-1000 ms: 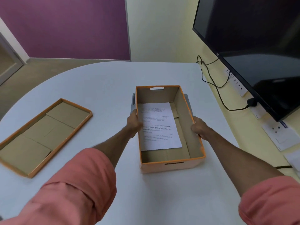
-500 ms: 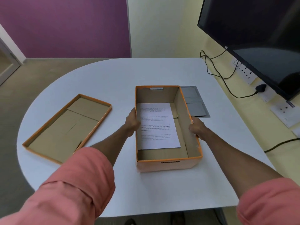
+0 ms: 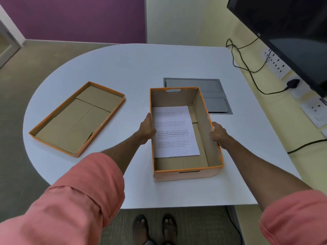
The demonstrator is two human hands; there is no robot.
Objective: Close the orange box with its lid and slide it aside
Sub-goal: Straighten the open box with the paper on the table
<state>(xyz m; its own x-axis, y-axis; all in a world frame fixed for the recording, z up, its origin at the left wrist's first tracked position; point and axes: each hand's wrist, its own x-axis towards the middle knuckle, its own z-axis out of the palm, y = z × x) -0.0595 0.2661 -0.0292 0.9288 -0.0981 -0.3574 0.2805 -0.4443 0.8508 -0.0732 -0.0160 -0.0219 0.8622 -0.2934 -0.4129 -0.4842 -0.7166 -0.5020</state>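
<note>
The orange box [image 3: 184,135] sits open in the middle of the white table [image 3: 141,64]. The left hand [image 3: 146,129] presses flat on its left wall and the right hand [image 3: 218,134] grips its right wall, so both hands hold the box between them. Inside lies one sheet of printed paper [image 3: 174,131] and nothing else, so the box is probably very light. It is cardboard, brown inside and orange on the outside and rims, with thin straight walls that could bend if squeezed hard. Holding it low on the two long sides looks safest.

The lid [image 3: 76,119] lies well to the left of the box, upside down, like a shallow tray. It is flat, stiff cardboard too, and looks easy to lift by its long edges. The table top looks smooth, so the box should slide easily. A grey panel [image 3: 212,96] is set in the table just behind the box, to its right.
</note>
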